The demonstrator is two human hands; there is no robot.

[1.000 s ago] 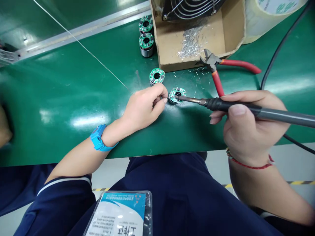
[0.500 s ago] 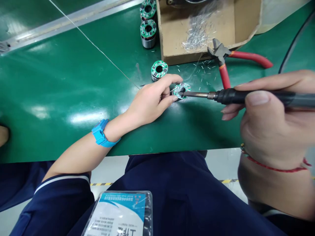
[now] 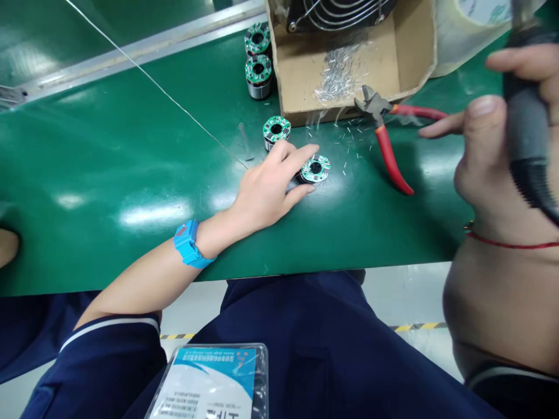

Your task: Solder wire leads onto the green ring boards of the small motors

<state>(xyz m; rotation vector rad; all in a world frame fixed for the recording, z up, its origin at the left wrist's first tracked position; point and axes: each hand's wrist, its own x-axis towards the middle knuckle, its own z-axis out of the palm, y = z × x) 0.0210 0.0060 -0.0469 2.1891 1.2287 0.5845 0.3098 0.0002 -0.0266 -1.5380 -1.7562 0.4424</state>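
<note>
My left hand (image 3: 266, 189) is curled around a small motor stator (image 3: 315, 168) with a round green circuit board on top, index finger on its far side and thumb on its near side. A thin solder wire (image 3: 174, 87) runs from the upper left down to this hand; its end is hidden by the fingers. At the right edge my right hand (image 3: 493, 139) grips a soldering iron (image 3: 526, 128) by its dark handle, away from the stator; its tip is out of view. Just beyond my left hand stands another stator (image 3: 276, 128).
Two more stators (image 3: 258, 70) stand by a cardboard box (image 3: 297, 110) holding a fan (image 3: 340, 11) and a heap of wire clippings (image 3: 336, 75). Red-handled side cutters (image 3: 386, 145) lie before the box, among scattered clippings. A tape roll (image 3: 463, 41) is at the back right.
My right hand has lifted the soldering iron off the board and swung it up to the right. The fingers of my left hand have spread a little around the stator. The view has shifted slightly.
</note>
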